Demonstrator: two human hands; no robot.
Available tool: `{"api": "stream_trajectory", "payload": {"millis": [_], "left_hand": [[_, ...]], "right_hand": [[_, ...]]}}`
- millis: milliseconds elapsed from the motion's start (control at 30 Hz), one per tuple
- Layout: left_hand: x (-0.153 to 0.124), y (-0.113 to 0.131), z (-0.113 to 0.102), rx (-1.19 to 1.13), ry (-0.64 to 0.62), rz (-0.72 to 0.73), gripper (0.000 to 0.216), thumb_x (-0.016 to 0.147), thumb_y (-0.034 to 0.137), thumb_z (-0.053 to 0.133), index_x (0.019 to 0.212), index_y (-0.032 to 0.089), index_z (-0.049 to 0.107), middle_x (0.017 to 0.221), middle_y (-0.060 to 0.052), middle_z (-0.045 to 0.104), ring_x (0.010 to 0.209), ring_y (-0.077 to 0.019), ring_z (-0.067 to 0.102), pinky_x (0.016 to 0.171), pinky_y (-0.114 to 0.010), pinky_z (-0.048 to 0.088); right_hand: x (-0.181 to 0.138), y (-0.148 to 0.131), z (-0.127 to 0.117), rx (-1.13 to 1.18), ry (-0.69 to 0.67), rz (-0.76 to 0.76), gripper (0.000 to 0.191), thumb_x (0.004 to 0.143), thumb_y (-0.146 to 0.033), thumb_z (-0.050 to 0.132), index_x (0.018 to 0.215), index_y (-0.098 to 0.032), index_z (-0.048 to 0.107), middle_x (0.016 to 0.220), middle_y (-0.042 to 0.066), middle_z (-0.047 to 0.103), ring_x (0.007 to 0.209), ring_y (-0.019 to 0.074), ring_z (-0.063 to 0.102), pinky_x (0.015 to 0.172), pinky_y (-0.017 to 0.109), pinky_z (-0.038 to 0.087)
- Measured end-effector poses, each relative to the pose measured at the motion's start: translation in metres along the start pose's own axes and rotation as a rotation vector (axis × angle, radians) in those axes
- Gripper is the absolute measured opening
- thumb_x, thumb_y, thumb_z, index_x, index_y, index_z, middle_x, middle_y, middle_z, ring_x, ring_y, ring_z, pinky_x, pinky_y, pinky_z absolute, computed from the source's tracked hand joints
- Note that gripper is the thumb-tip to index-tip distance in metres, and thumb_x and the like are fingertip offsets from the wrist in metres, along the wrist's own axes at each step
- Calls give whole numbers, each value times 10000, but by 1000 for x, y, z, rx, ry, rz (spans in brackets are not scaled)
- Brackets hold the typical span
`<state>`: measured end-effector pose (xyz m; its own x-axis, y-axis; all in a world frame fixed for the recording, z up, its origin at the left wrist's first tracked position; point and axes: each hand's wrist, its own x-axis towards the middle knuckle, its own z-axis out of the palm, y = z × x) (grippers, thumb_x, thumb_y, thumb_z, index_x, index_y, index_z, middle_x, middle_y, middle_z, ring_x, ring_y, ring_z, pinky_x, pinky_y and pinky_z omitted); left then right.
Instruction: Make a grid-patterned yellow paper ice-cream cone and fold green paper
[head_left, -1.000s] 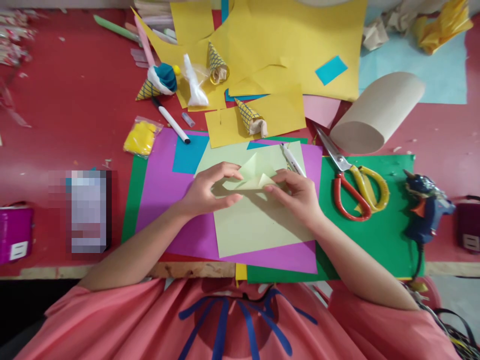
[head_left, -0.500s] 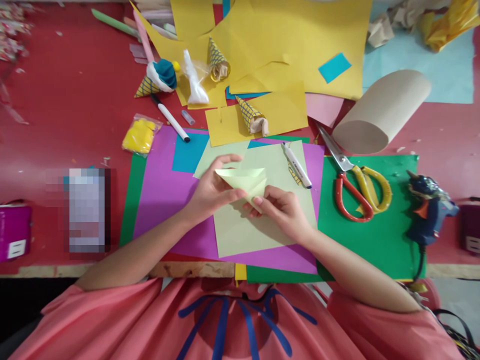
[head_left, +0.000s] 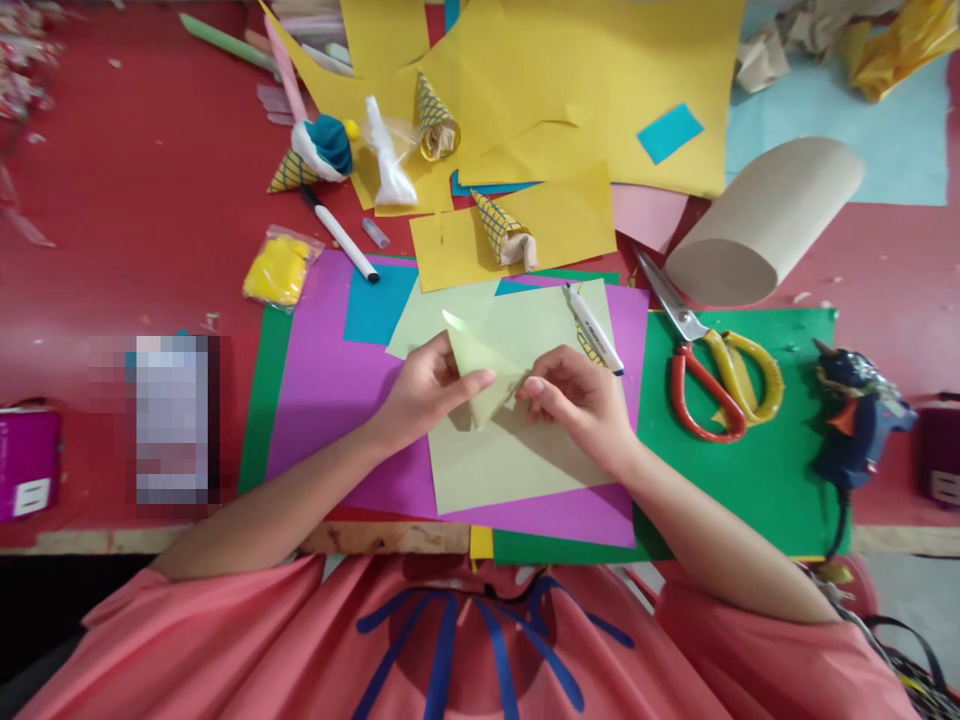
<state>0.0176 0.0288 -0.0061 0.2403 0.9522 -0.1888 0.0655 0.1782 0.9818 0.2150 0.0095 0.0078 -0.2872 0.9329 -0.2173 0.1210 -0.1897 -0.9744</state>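
My left hand [head_left: 435, 387] is closed on a folded piece of pale yellow-green paper [head_left: 484, 375], its thumb lying across the front. The paper's upper left corner sticks up and a point faces down toward me. At the paper's right corner, my right hand [head_left: 574, 400] pinches with thumb and curled fingers; the exact contact is partly hidden. Both hands are above a pale green sheet [head_left: 517, 470] lying on a purple sheet [head_left: 330, 430]. A white marker [head_left: 594, 328] rests on the pale sheet beyond my right hand.
Scissors [head_left: 694, 340] and a glue gun [head_left: 862, 425] lie to the right, near a cardboard tube [head_left: 765, 220]. Patterned paper cones [head_left: 495, 225] sit on yellow paper [head_left: 585, 225]. At left are a yellow packet [head_left: 281, 268], a pen [head_left: 345, 242] and a blurred-out rectangle [head_left: 172, 420].
The folded paper has turned in my left hand, so its wide edge now slants and its point faces down. My right hand has shifted slightly right, from the lower point to the right corner.
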Motion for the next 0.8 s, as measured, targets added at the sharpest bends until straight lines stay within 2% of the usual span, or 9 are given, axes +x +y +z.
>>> {"api": "stream_trajectory", "payload": {"millis": [133,300,600,800], "left_hand": [[-5,-3,-2,49,-56,-49,375,746,436,717,971,162,597,870,-44,712,741,-144,670,595,-200,528],[-8,-6,-3,100,-84,-22,322,765,403,709,956,168,600,845,-28,692,712,-128,643,588,-193,514],[-5,-4,-3,120,-104,-5,278,777,401,695,900,170,601,774,-9,659,650,-108,604,530,-175,475],[-4,-8,-6,93,-129,-42,294,788,390,689,965,185,574,768,-5,651,623,-114,622,502,-182,481]], "right_hand": [[1,2,7,38,-18,32,305,790,-402,690,921,-189,517,658,-37,581,531,86,566,483,217,420],[0,6,10,-49,-44,72,245,858,-407,611,813,-189,507,548,-57,522,494,86,533,474,221,384],[2,1,8,16,-118,95,256,915,-359,547,737,-179,507,638,-17,637,523,65,537,534,212,412],[3,1,6,3,-137,94,297,937,-396,504,758,-164,549,630,-12,643,511,59,532,559,213,425]]}}
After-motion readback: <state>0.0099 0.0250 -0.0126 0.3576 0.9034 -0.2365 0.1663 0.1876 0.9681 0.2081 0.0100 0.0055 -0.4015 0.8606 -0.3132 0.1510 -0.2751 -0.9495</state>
